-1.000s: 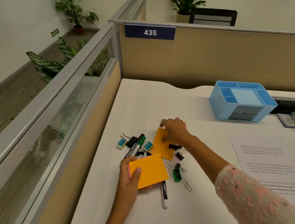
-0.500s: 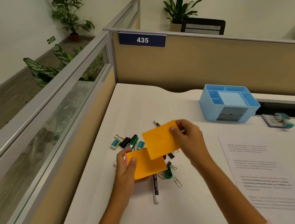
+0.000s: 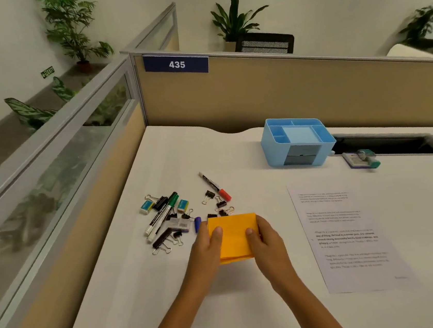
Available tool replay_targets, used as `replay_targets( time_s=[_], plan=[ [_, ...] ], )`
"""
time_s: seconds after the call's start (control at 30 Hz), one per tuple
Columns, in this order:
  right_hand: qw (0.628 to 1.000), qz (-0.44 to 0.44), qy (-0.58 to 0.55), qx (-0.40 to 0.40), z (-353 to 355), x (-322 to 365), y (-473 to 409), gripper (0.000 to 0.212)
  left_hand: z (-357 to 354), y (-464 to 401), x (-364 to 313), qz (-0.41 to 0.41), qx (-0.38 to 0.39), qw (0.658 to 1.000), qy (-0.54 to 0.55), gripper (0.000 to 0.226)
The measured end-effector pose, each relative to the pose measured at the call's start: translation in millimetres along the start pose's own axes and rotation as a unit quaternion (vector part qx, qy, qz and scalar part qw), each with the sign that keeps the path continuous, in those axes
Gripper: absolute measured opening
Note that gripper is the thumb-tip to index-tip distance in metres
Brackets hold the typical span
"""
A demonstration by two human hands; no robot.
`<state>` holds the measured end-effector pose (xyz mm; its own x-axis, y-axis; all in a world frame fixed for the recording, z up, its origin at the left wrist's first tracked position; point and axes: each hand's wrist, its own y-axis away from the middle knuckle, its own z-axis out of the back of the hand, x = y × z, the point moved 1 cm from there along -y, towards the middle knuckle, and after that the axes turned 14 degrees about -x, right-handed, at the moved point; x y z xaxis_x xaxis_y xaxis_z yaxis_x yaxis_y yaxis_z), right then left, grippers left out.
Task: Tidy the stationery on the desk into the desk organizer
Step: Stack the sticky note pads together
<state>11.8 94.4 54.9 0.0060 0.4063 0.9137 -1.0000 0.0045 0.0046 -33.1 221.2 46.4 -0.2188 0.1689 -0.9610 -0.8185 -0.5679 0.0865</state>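
The left hand (image 3: 206,248) and right hand (image 3: 266,241) are gripping a square orange sticky-note stack (image 3: 233,238), thumbs pressing its matte top. Beyond the fingers (image 3: 216,233), markers (image 3: 162,215) and binder clips (image 3: 165,244) are lying on the white tabletop (image 3: 209,154). The light-blue plastic desk organizer (image 3: 298,142) is standing farther off, holding a pale-blue pad. A sign (image 3: 176,64) is reading 435.

Organizer (image 3: 297,142) behind clips (image 3: 215,203); paper (image 3: 346,235) right.
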Motion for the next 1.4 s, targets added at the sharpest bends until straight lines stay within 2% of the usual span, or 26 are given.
replay_targets(
  time_s=[0.07, 0.13, 0.2, 0.3, 0.5, 0.63, 0.7, 0.8, 0.9, 1.03, 1.13, 1.27, 1.4],
  plan=[
    [0.998, 0.039, 0.044, -0.025, 19.3, -17.7, 4.3, 0.03, -6.5, 8.1, 6.0, -0.056, 0.003, 0.993, -0.101, 0.023],
    [0.992, 0.073, 0.072, -0.07, 37.3, -33.6, 8.3, 0.019, -12.9, 16.0, 11.3, -0.15, -0.022, 0.972, -0.181, 0.022],
    [0.988, 0.092, 0.076, -0.094, 50.9, -46.4, 11.8, 0.015, -19.8, 22.7, 15.1, -0.202, -0.02, 0.959, -0.199, 0.023],
    [0.986, 0.105, 0.081, -0.097, 61.5, -61.2, 15.3, 0.021, -31.0, 29.7, 20.3, -0.218, 0.002, 0.957, -0.192, 0.018],
    [0.989, 0.097, 0.098, -0.053, 64.0, -77.8, 14.1, 0.031, -43.6, 30.8, 31.7, -0.164, 0.011, 0.956, -0.243, 0.011],
    [0.993, 0.074, 0.087, -0.033, 67.3, -78.7, 6.2, 0.022, -50.0, 26.9, 30.2, -0.162, 0.017, 0.957, -0.24, 0.013],
    [0.998, 0.035, 0.029, -0.032, 70.5, -74.8, 0.5, 0.017, -57.2, 26.5, 25.6, -0.139, 0.024, 0.97, -0.2, 0.018],
    [0.994, -0.059, -0.088, -0.03, 77.0, -67.5, -10.0, 0.018, -72.9, 28.2, 16.3, -0.028, 0.024, 0.995, -0.09, 0.023],
    [0.984, -0.111, -0.125, -0.06, 88.4, -62.9, -23.3, 0.017, -92.1, 27.6, 7.2, 0.045, -0.007, 0.999, -0.017, 0.021],
    [0.986, -0.104, -0.118, -0.057, 106.9, -61.6, -40.9, 0.017, -115.6, 22.9, -2.1, 0.068, -0.041, 0.997, 0.011, 0.025],
    [0.989, -0.099, -0.11, -0.028, 120.3, -62.7, -56.0, 0.017, -129.1, 15.7, -5.1, 0.096, -0.031, 0.994, 0.037, 0.028],
    [0.994, -0.067, -0.075, -0.047, 136.6, -63.6, -80.3, 0.004, -148.9, 1.9, -12.0, 0.118, -0.005, 0.991, 0.062, 0.029],
    [0.995, -0.002, -0.058, -0.078, 150.7, -53.7, -112.0, 0.017, -171.4, -21.2, -30.6, 0.081, 0.003, 0.995, 0.055, 0.029]
  ],
)
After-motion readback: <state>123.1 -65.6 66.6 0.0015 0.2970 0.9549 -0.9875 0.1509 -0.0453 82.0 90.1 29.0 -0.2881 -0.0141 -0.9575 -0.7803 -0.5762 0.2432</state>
